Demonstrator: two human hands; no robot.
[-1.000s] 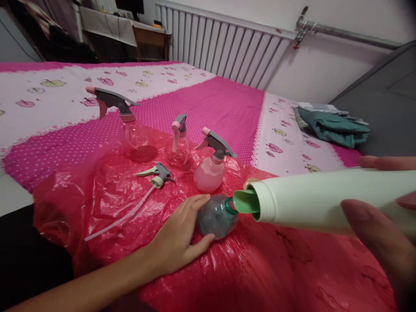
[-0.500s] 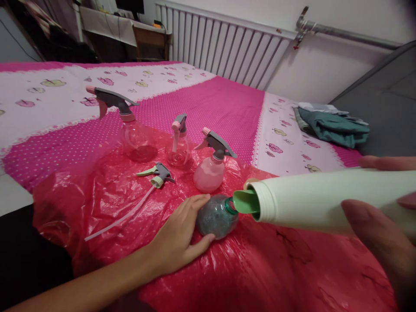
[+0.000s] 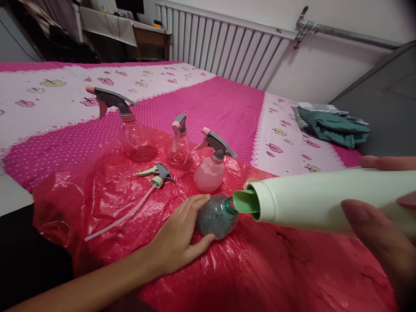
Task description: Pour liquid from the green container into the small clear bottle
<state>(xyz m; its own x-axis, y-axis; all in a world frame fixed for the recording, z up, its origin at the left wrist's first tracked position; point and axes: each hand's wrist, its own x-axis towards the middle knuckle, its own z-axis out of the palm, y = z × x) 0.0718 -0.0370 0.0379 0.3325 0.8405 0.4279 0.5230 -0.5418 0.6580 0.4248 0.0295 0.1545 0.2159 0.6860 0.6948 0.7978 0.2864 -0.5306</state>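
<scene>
My left hand (image 3: 177,236) is wrapped round a small round green-tinted bottle (image 3: 217,220) that stands open-necked on a red plastic sheet (image 3: 253,268). My right hand (image 3: 380,225) grips a long white flask (image 3: 325,197), tipped almost level. Its green spout (image 3: 244,201) touches the small bottle's neck. A loose trigger sprayer head (image 3: 156,173) with a long white tube lies just left of my left hand.
Three spray bottles stand behind on the sheet: a large clear one (image 3: 134,136), a small clear one (image 3: 178,149) and a pink one (image 3: 209,173). The sheet covers a pink bedspread (image 3: 208,99). Folded teal cloth (image 3: 334,125) lies at the far right. A radiator (image 3: 221,47) lines the wall.
</scene>
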